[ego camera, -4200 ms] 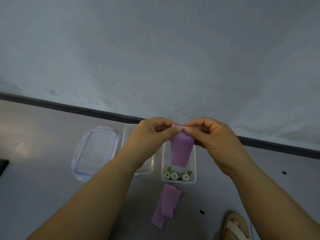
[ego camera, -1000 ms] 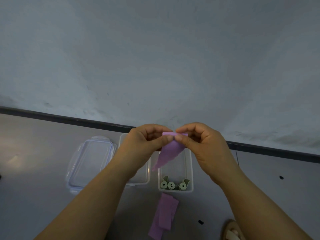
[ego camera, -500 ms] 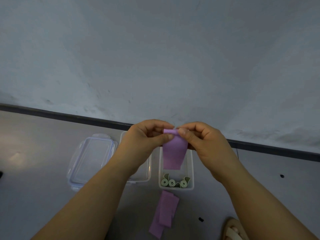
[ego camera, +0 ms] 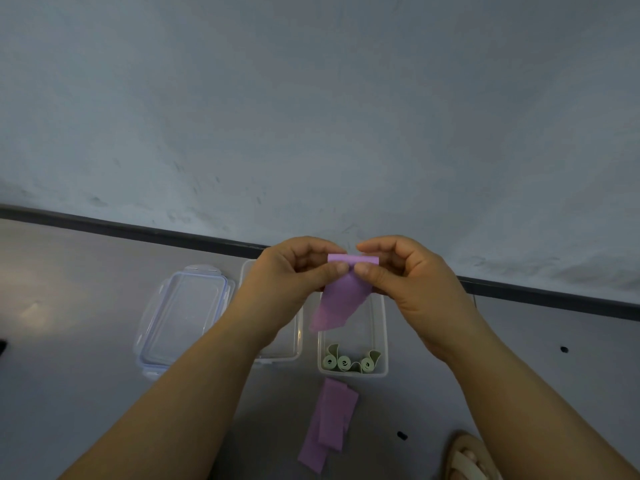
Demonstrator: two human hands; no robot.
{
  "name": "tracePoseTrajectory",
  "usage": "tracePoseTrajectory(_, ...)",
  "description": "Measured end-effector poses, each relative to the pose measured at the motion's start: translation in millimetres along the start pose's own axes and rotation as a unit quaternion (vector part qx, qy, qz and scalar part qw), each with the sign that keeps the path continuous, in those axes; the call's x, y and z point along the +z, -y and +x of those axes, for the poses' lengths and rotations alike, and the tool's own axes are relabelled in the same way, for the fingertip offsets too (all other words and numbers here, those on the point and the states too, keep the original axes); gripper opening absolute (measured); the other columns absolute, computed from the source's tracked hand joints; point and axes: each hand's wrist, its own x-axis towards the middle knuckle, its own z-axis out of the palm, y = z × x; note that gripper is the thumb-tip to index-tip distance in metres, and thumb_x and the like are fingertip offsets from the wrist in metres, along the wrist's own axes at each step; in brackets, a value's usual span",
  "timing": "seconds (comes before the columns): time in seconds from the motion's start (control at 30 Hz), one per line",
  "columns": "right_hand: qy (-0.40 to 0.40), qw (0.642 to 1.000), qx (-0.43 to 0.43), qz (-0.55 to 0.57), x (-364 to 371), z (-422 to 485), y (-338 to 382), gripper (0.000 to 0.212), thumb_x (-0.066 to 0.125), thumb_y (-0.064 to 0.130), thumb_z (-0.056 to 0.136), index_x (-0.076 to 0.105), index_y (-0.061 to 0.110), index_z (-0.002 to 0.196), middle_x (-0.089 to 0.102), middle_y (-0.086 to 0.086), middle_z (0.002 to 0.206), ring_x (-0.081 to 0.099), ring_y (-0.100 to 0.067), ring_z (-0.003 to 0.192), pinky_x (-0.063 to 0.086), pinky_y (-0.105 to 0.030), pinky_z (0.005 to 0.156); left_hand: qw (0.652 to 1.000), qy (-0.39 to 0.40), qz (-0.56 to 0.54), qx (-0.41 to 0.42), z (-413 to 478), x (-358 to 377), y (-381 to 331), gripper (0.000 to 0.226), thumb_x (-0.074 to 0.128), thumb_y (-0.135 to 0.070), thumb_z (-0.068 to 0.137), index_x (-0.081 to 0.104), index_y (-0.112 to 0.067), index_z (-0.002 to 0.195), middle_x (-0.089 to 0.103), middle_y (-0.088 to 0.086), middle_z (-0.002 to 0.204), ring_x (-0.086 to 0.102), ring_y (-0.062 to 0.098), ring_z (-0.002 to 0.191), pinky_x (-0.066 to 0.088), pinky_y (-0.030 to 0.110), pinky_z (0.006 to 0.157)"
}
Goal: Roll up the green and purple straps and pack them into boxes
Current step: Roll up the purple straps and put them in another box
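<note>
Both hands, left hand and right hand, pinch the purple strap above the box. It looks thin, limp and light; best gripped at the rolled top edge, tail hanging free

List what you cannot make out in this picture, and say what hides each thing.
- Head view: the inside of the box beside the lid, mostly behind the left hand and forearm.
- Head view: the rolled ends of the purple strap, covered by the grip of the left hand and right hand.
- Head view: the sandal, cut off by the bottom edge.
- Head view: a dark object, cropped by the left edge.
</note>
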Motion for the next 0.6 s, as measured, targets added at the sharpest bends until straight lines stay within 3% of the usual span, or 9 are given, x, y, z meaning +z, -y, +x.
tracePoseTrajectory(0.13,0.008,0.999,0.033,0.000,-0.2,-0.8,0.4,0.010,0.057,0.029,0.086,0.064,0.027,0.092,0.068,0.004,0.089,0.067,-0.008,0.082,0.055,-0.024,0.077,1.000,-0.001,0.006,0.005,0.1,-1.2,0.4,0.015,0.067,-0.005,0.079,0.068,-0.015,0.090,0.073,0.009,0.090,0.068,0.021,0.087,0.057,0.033,0.081)
tracePoseTrajectory(0.27,0.012,0.999,0.033,-0.022,-0.1,-0.5,-0.8,0.012,0.056,0.030,0.086,0.066,0.023,0.088,0.069,0.005,0.086,0.067,-0.009,0.080,0.056,-0.024,0.076,1.000,-0.004,0.023,0.012,0.1,-1.2,0.4,0.017,0.067,-0.004,0.079,0.069,-0.016,0.090,0.072,0.008,0.091,0.068,0.021,0.088,0.057,0.027,0.079)
tracePoseTrajectory(0.4,0.002,1.000,0.024,-0.018,-1.0,0.7,-1.1,0.006,0.061,0.026,0.083,0.065,0.023,0.087,0.069,0.005,0.084,0.066,-0.004,0.076,0.056,-0.020,0.070,1.000,0.001,0.004,0.001,-0.1,0.1,0.7,0.022,0.068,-0.002,0.078,0.067,-0.016,0.094,0.071,0.012,0.094,0.068,0.025,0.088,0.057,0.033,0.081)
tracePoseTrajectory(0.53,-0.014,1.000,0.011,-0.018,-1.3,1.1,-1.7,0.008,0.064,0.021,0.082,0.064,0.029,0.086,0.067,0.007,0.085,0.065,-0.005,0.080,0.056,-0.020,0.072,0.999,0.029,-0.019,-0.040,-0.4,2.2,1.1,0.032,0.069,-0.024,0.072,0.064,-0.016,0.102,0.073,0.009,0.091,0.069,0.022,0.088,0.057,0.034,0.080)
tracePoseTrajectory(0.6,-0.014,1.000,0.003,-0.022,-1.9,0.6,-2.0,0.011,0.064,0.020,0.082,0.063,0.030,0.086,0.067,0.006,0.087,0.065,-0.006,0.081,0.056,-0.021,0.075,0.999,0.025,0.003,-0.041,-0.1,2.5,1.1,0.021,0.066,-0.023,0.080,0.067,-0.013,0.098,0.074,0.005,0.085,0.070,0.017,0.082,0.058,0.029,0.076)
